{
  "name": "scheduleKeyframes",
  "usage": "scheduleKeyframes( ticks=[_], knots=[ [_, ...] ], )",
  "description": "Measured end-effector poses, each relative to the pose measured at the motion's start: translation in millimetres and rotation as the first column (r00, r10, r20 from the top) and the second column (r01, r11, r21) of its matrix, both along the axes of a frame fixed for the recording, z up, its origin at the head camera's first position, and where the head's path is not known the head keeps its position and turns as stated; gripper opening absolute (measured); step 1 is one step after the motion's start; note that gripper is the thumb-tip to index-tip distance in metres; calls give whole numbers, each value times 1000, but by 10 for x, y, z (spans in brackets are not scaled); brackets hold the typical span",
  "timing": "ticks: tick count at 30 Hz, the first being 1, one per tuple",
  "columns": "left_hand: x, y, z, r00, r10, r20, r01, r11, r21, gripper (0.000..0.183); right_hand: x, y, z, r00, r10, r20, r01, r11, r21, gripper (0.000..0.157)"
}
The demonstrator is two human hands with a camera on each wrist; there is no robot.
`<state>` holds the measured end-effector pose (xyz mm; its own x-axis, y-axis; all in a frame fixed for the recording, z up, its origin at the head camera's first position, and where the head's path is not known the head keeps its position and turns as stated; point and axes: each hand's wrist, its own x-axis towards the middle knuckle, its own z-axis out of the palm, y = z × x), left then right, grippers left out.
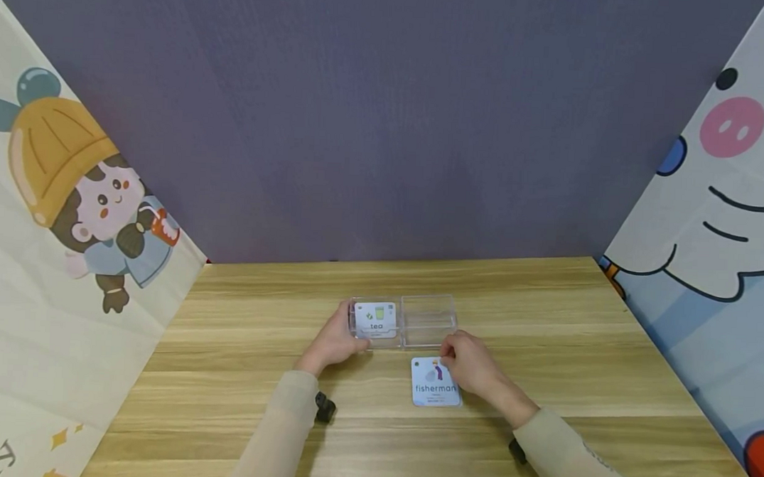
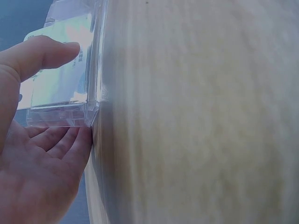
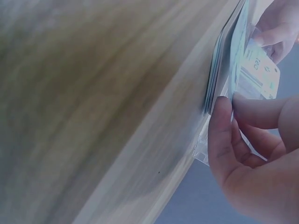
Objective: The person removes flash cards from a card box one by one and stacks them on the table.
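A clear plastic card box (image 1: 428,331) with two side-by-side sections lies on the table. Its left section holds a card printed "tea" (image 1: 383,329). My left hand (image 1: 335,343) grips the box at its left end; the left wrist view shows the thumb over the front and the other fingers at its end. Below the right section is a card printed "fisherman" (image 1: 433,389). My right hand (image 1: 472,365) pinches that card's upper right corner between thumb and fingers. In the right wrist view, the pinched card (image 3: 239,39) is tilted up from a stack of cards (image 3: 216,77) on the table.
The wood-grain table (image 1: 373,444) reaches back to a dark purple-grey panel (image 1: 387,125). White panels with cartoon prints stand on both sides, a child in an orange hat (image 1: 65,153) at left and a pink-snouted figure (image 1: 732,126) at right.
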<state>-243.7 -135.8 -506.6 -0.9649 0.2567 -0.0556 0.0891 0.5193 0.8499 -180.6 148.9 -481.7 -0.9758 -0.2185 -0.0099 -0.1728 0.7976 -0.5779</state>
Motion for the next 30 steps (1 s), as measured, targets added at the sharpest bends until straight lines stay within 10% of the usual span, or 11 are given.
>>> scheduleKeyframes(
  ticks=[30],
  knots=[
    [3, -19, 13, 1000, -3, -10, 3, 1000, -30, 102, -22, -29, -34, 999, 2, 39, -3, 1000, 14, 13]
  ],
)
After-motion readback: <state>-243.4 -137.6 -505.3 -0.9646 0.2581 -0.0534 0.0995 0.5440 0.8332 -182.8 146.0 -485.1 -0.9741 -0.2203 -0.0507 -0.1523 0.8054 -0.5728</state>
